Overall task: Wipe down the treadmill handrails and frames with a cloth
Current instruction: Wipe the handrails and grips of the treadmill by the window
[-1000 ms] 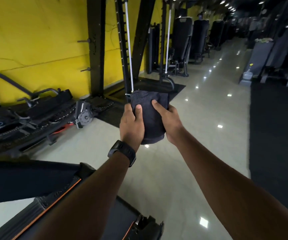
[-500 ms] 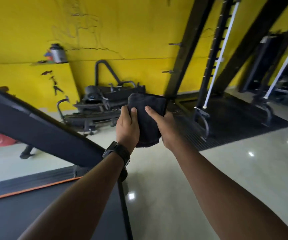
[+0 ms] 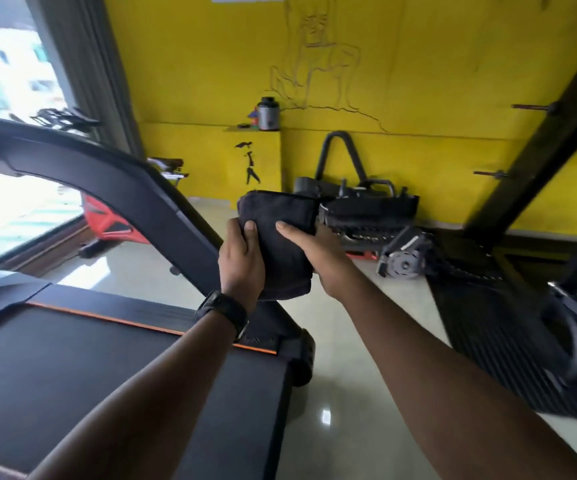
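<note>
- The cloth (image 3: pixel 281 244), dark and folded into a thick pad, is held up in the air between the two hands, at about chest level in the head view.
- The left hand (image 3: pixel 242 263) grips the cloth's left edge, thumb laid over the front and fingers hidden behind the fabric; a wristwatch (image 3: pixel 225 311) sits on that wrist.
- The right hand (image 3: pixel 320 254) grips the right edge the same way, thumb flat across the front, fingers behind the cloth and out of sight.
- The treadmill (image 3: pixel 124 306) lies to the left and below, with its belt (image 3: pixel 72 382) edged by an orange stripe.
- Its curved frame arm (image 3: pixel 148 199) rises from the front base toward the upper left; the cloth hangs just beside it and does not appear to press on it.
- Judged from this, the wiping stroke itself is not yet under way: the cloth is being readied, not rubbed on any surface.
- No streaks or damp marks show on the frame arm, so I cannot tell whether any of it has been wiped already.
- What seems left: bring the pad onto the frame arm, run it along its length, then the handrails, which lie mostly out of view at the top left.
- Around this are a glossy floor (image 3: pixel 349 393), a yellow wall (image 3: pixel 210 64), a bright window (image 3: pixel 10 81), a folded machine (image 3: pixel 366 206) by the wall and a ribbed rubber mat (image 3: pixel 487 323).
</note>
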A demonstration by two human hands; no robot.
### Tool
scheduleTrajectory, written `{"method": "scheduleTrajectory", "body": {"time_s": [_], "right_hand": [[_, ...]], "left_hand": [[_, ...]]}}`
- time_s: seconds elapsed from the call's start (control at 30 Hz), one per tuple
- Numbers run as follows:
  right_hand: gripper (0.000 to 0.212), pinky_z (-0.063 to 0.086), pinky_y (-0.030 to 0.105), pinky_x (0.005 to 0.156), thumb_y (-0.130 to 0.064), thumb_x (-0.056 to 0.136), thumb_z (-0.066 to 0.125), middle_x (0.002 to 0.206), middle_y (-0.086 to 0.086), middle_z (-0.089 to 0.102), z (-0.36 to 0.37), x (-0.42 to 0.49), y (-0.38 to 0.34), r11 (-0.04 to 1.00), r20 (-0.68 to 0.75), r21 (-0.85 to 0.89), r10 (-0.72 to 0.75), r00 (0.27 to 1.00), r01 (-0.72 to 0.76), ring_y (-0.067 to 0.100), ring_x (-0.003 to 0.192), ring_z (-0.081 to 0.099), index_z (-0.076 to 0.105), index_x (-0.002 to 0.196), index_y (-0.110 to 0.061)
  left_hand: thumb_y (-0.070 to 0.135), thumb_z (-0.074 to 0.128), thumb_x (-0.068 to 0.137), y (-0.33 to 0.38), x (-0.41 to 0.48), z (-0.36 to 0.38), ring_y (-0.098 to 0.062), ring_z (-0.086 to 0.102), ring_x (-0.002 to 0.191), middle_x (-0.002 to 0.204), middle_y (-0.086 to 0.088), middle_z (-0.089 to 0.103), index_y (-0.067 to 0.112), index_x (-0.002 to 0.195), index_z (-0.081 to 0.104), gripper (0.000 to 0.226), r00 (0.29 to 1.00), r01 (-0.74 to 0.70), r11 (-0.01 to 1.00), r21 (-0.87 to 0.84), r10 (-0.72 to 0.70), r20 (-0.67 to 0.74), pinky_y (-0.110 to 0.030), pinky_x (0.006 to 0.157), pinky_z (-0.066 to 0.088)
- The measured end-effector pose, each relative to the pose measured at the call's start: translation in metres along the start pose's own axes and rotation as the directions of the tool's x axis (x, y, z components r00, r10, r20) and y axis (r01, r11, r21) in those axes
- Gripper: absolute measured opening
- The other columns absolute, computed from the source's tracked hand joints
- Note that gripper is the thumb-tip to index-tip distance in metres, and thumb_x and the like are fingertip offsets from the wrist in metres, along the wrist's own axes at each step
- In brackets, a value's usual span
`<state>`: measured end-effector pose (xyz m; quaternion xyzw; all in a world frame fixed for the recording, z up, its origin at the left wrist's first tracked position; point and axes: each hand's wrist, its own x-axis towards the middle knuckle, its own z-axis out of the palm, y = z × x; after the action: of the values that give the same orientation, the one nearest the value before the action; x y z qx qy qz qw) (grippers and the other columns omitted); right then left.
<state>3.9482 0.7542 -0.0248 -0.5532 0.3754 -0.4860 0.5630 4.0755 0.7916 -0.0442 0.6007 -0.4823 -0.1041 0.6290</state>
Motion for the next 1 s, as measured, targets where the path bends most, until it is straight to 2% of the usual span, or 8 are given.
{"method": "scheduleTrajectory", "body": {"time_s": [0.1,0.2,0.4,0.5,0.63,0.73,0.83,1.0], "right_hand": [[0.03,0.059,0.024,0.073,-0.023,0.091,0.076,0.107,-0.001,0.077,0.008,0.045,0.005,0.999,0.065,-0.007,-0.047,0.997,0.048,0.011,0.09,0.074,0.071,0.118,-0.013],[0.031,0.06,0.04,0.086,-0.028,0.09,0.078,0.106,0.001,0.077,0.031,0.091,0.013,0.997,0.118,0.011,-0.071,0.991,0.07,0.019,0.096,0.074,0.071,0.117,-0.014],[0.033,0.059,0.044,0.091,-0.026,0.085,0.081,0.106,0.003,0.078,0.105,0.17,0.02,0.988,0.378,0.148,-0.008,0.926,-0.052,0.024,0.1,0.074,0.071,0.114,-0.017],[0.037,0.058,0.044,0.092,-0.023,0.081,0.084,0.11,0.005,0.077,0.142,0.211,0.027,0.982,0.529,0.157,0.008,0.849,-0.107,0.026,0.102,0.074,0.071,0.115,-0.017],[0.026,0.058,0.031,0.077,-0.014,0.082,0.082,0.103,0.006,0.078,0.181,0.258,0.032,0.981,0.682,0.144,-0.003,0.731,-0.13,0.021,0.094,0.075,0.073,0.107,-0.014],[0.031,0.059,0.03,0.074,-0.008,0.086,0.075,0.108,0.018,0.076,0.207,0.287,0.031,0.959,0.773,0.133,0.058,0.632,-0.25,0.029,0.096,0.074,0.071,0.116,-0.002],[0.037,0.059,0.037,0.081,-0.011,0.082,0.077,0.11,0.02,0.075,0.238,0.311,0.031,0.947,0.844,0.084,0.098,0.527,-0.311,0.034,0.1,0.073,0.071,0.118,-0.001],[0.036,0.058,0.045,0.093,-0.019,0.085,0.078,0.111,0.016,0.076,0.295,0.34,0.042,0.937,0.894,0.07,0.093,0.439,-0.342,0.033,0.105,0.072,0.071,0.118,-0.006]], "left_hand": [[0.029,0.037,0.107,-0.013,0.027,0.009,-0.024,0.047,0.079,0.087,-0.005,0.056,0.015,0.09,0.041,0.023,0.996,0.017,1.0,0.011,-0.016,-0.083,-0.032,0.063,0.023],[0.03,0.04,0.106,-0.028,0.059,0.008,-0.022,0.046,0.082,0.091,-0.004,0.057,0.016,0.09,0.042,0.021,0.986,0.065,0.997,0.031,-0.06,-0.155,-0.03,0.065,0.025],[0.031,0.042,0.106,-0.063,0.121,-0.024,-0.018,0.047,0.084,0.092,-0.004,0.057,0.015,0.094,0.043,0.019,0.938,0.113,0.992,0.048,-0.091,-0.336,-0.03,0.071,0.031],[0.031,0.041,0.106,-0.079,0.154,-0.038,-0.013,0.043,0.079,0.086,-0.001,0.054,0.012,0.093,0.042,0.023,0.9,0.133,0.985,0.111,-0.074,-0.429,-0.032,0.07,0.03],[0.033,0.042,0.105,-0.101,0.194,-0.052,-0.017,0.044,0.079,0.086,-0.004,0.055,0.01,0.091,0.041,0.027,0.825,0.177,0.967,0.181,-0.046,-0.563,-0.034,0.071,0.035],[0.031,0.043,0.105,-0.11,0.215,-0.059,-0.015,0.042,0.075,0.082,0.001,0.052,0.009,0.093,0.044,0.025,0.779,0.232,0.951,0.207,-0.054,-0.625,-0.025,0.064,0.036],[0.031,0.043,0.105,-0.119,0.236,-0.074,-0.015,0.045,0.077,0.085,0.0,0.054,0.01,0.094,0.046,0.024,0.74,0.259,0.937,0.236,-0.036,-0.672,-0.032,0.07,0.039],[0.037,0.042,0.104,-0.137,0.271,-0.109,-0.025,0.055,0.09,0.098,-0.008,0.061,0.012,0.101,0.05,0.026,0.684,0.318,0.915,0.246,-0.042,-0.728,-0.04,0.079,0.046]]}}
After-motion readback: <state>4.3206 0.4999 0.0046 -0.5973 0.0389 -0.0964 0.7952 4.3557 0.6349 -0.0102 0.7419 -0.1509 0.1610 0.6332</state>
